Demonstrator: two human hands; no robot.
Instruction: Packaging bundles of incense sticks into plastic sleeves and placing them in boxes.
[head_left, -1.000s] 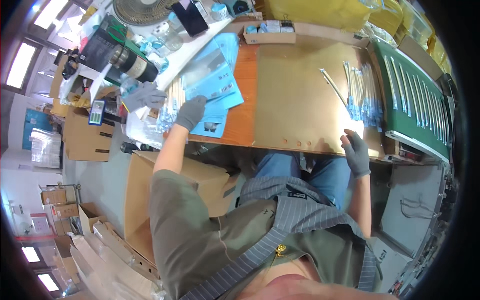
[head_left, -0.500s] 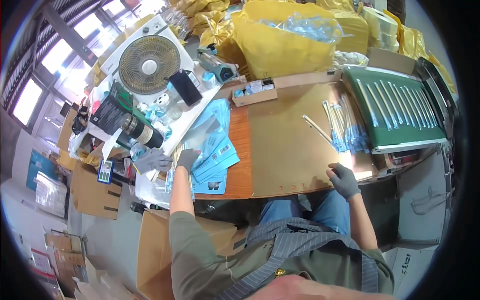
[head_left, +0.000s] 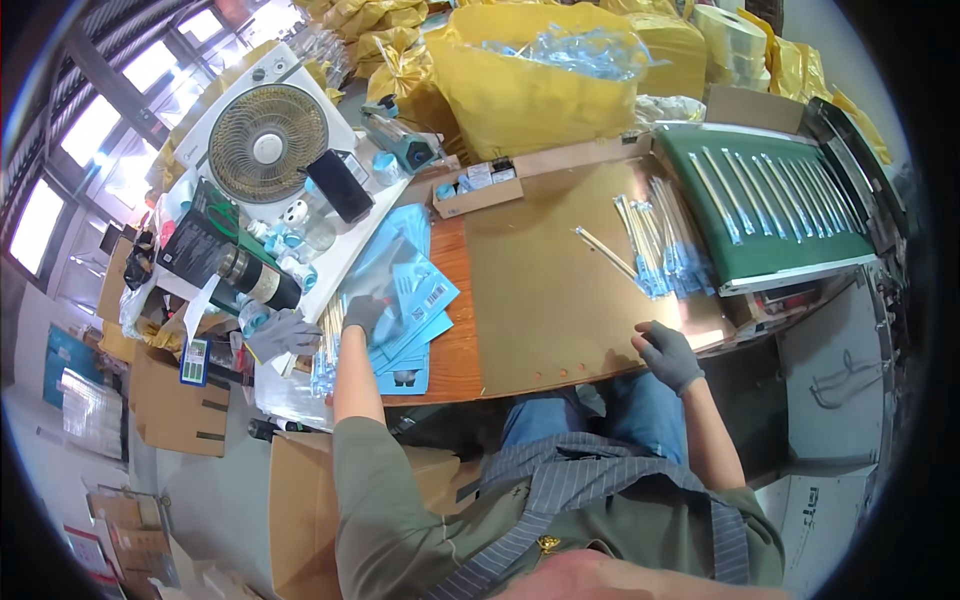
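My left hand (head_left: 362, 314), in a grey glove, rests at the left edge of a pile of blue printed plastic bags (head_left: 410, 335). Its fingertips reach the clear-and-blue bag on top; whether they grip it is hidden. Thin pale sticks (head_left: 328, 335) lie just left of that hand. My right hand (head_left: 668, 356), gloved in grey with bare fingertips, hovers by the near right part of the brown board (head_left: 545, 290), its fingers apart and holding nothing visible. Beyond it lie several slim sticks in clear-and-blue sleeves (head_left: 655, 240), with loose sticks (head_left: 607, 252) beside them.
At right, a green tray (head_left: 770, 262) carries a row of sleeved sticks. A small carton (head_left: 480, 195) stands at the board's far edge. The left side holds a white fan (head_left: 268, 150), a phone (head_left: 340, 186), a black flask (head_left: 262, 280) and a spare grey glove (head_left: 285, 337). Yellow sacks (head_left: 540, 110) stand behind.
The whole view has shifted, so the table sits further left in the picture. My left hand has moved slightly right over the bags. My right hand stays near the board's edge.
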